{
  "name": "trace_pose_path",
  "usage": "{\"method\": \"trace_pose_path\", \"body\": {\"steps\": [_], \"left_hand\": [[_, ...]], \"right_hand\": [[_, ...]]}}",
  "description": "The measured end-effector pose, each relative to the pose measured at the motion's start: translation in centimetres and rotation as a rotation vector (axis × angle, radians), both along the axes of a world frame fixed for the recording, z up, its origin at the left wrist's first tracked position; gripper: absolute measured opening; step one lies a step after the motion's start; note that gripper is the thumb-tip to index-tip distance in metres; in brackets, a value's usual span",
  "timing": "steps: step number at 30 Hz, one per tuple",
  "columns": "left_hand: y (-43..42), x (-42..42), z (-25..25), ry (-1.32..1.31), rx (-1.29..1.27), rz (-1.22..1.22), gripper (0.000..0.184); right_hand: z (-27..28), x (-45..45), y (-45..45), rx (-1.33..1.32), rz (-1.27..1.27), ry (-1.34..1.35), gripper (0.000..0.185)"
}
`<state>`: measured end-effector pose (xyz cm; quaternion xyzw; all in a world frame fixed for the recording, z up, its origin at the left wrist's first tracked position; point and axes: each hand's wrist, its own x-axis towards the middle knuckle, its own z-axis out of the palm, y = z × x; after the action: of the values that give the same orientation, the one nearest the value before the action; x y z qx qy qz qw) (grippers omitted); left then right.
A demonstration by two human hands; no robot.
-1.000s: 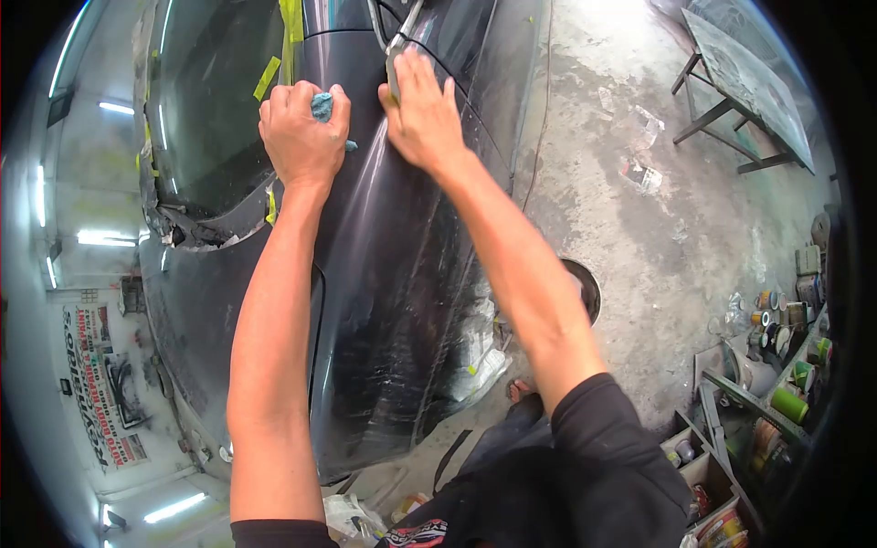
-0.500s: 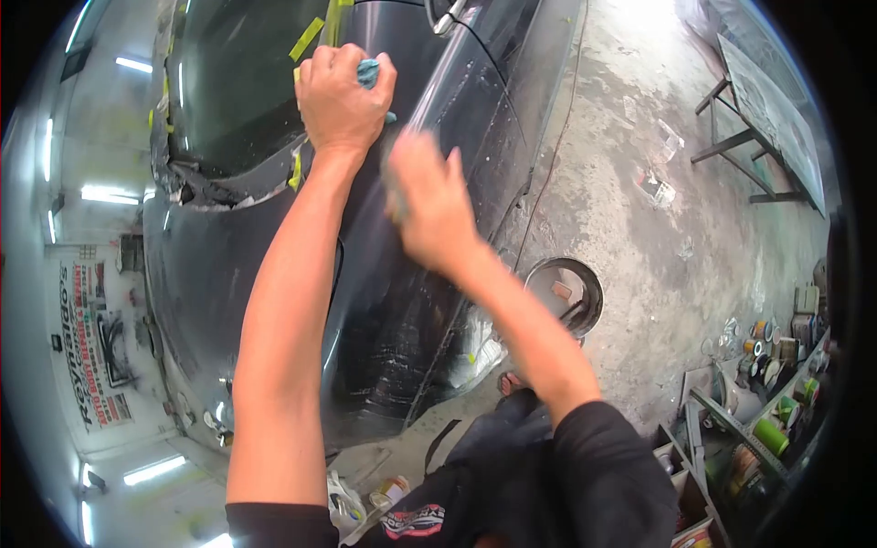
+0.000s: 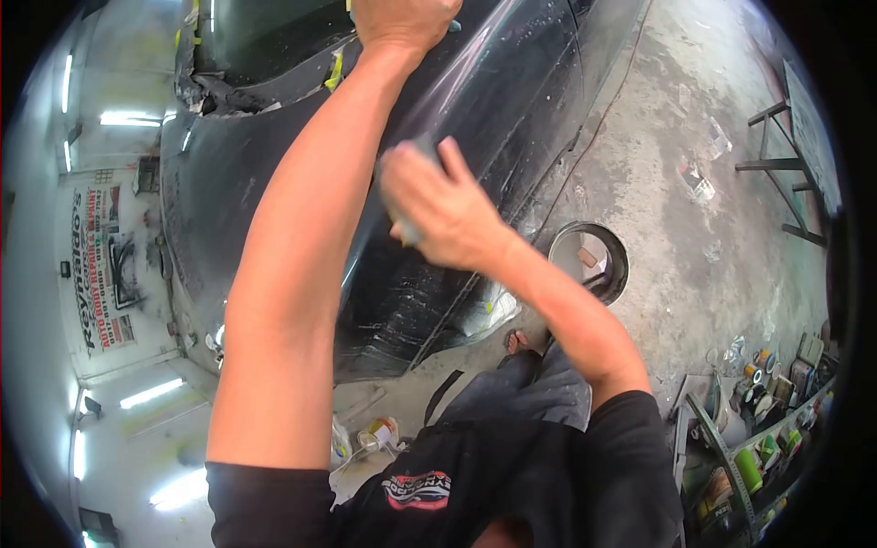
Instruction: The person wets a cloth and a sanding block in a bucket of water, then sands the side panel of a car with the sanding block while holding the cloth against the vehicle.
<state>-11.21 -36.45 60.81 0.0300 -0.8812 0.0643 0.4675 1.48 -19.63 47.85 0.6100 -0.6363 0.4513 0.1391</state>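
The dark car body panel (image 3: 512,100), wet and glossy with whitish streaks low down, lies under both hands. At the top edge my left hand (image 3: 406,20) is partly cut off; it is closed, and a bit of blue-grey cloth (image 3: 455,26) shows beside it. Lower on the panel, my right hand (image 3: 443,205) presses against the surface, blurred by motion. A greyish pad (image 3: 409,234) pokes out under its fingers, its exact kind too smeared to tell. Yellow tape (image 3: 334,71) hangs by the window opening, left of my left hand.
An open round bucket (image 3: 589,260) with a small block inside stands on the concrete floor right of the car. A metal-legged table (image 3: 781,164) is at the far right. Cans and bottles fill a rack (image 3: 722,438) at lower right. My foot (image 3: 517,341) is near the car's end.
The view has shifted, so the car and floor things sit higher or further right. My left hand is now at the top edge. My right hand remains on the panel, still blurred.
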Motion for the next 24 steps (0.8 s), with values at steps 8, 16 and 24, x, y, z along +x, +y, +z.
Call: {"method": "trace_pose_path", "body": {"steps": [8,16,24], "left_hand": [[-0.1,-0.2,-0.2,-0.006,0.003,0.030,0.027],[-0.3,-0.5,-0.4,0.014,-0.014,0.008,0.027],[0.0,-0.2,-0.3,0.013,-0.007,0.025,0.027]], "right_hand": [[1.5,-5.0,0.4,-0.039,-0.088,0.085,0.047],[0.4,-4.0,0.0,-0.057,0.081,0.131,0.049],[-3.0,6.9,0.2,0.017,0.159,0.051,0.057]]}}
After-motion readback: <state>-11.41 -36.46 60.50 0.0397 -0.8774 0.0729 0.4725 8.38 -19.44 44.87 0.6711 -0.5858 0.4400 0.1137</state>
